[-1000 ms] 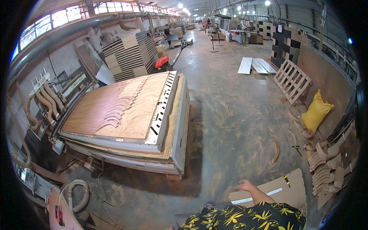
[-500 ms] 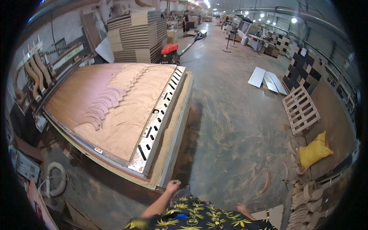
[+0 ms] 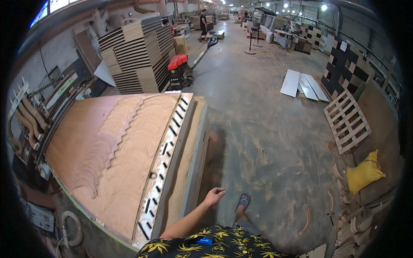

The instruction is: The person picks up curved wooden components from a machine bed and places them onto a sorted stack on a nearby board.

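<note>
My left hand (image 3: 214, 197) hangs low beside the big machine table (image 3: 195, 155), fingers loosely apart and holding nothing. It is just off the table's right edge, not touching it. A wide brown wood panel (image 3: 116, 150) lies on the table, dusted with sawdust and cut into rows of curved pieces. Along the panel's right side runs a grey strip with slots (image 3: 165, 159). My foot in a blue sandal (image 3: 243, 202) stands on the concrete floor to the right of the hand. My right hand is out of view.
A red pallet truck (image 3: 178, 69) and tall stacks of boards (image 3: 137, 51) stand beyond the table. On the right are white panels on the floor (image 3: 301, 84), a wooden pallet (image 3: 346, 120), a yellow sack (image 3: 363, 174) and curved wooden offcuts (image 3: 348, 223). A person (image 3: 203, 19) stands far off.
I have walked up to the table's right side, and it now fills the left of the view. My left hand has swung forward next to its edge.
</note>
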A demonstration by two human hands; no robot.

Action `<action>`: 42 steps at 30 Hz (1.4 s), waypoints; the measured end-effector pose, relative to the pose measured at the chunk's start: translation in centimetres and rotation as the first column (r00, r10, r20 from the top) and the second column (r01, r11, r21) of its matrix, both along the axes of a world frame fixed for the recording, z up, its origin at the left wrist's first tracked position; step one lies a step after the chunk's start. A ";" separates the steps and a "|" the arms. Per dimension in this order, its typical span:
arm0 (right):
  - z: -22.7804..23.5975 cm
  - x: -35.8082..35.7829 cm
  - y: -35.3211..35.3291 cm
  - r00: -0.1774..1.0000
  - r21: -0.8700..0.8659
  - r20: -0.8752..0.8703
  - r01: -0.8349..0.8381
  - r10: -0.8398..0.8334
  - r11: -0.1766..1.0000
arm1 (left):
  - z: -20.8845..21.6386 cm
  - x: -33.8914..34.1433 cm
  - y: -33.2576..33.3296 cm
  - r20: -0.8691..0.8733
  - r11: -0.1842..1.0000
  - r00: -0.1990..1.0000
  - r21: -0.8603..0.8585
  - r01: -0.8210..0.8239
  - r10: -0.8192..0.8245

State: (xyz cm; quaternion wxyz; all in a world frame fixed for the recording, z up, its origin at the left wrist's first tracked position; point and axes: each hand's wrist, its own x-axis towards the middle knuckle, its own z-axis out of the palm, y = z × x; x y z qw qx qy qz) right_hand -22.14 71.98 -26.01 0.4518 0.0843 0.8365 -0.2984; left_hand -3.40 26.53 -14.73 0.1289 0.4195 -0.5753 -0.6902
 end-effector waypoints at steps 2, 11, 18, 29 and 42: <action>-1.1 -3.1 -2.3 0.999 0.022 0.039 -0.008 0.007 1.000 | -1.0 -2.5 -1.7 -0.017 0.996 0.998 0.067 -0.058 0.059; -9.2 -29.4 -15.1 0.990 -0.071 -0.079 0.112 -0.117 0.991 | 4.8 -16.4 -11.7 0.050 0.992 0.996 0.099 -0.081 0.076; 6.5 -44.5 -44.7 0.927 -0.618 -0.291 0.006 -0.236 0.786 | 1.7 -25.6 -22.6 -0.012 0.966 0.973 0.125 -0.226 0.229; -1.7 -50.6 -46.5 0.951 0.110 -0.073 -0.293 0.301 0.950 | 0.2 -43.3 -44.4 0.109 1.000 0.994 0.015 0.002 -0.004; -0.4 -64.3 -73.2 0.948 0.025 0.001 -0.317 0.317 0.948 | 6.2 -53.5 -67.2 -0.018 0.957 0.958 0.066 -0.283 0.285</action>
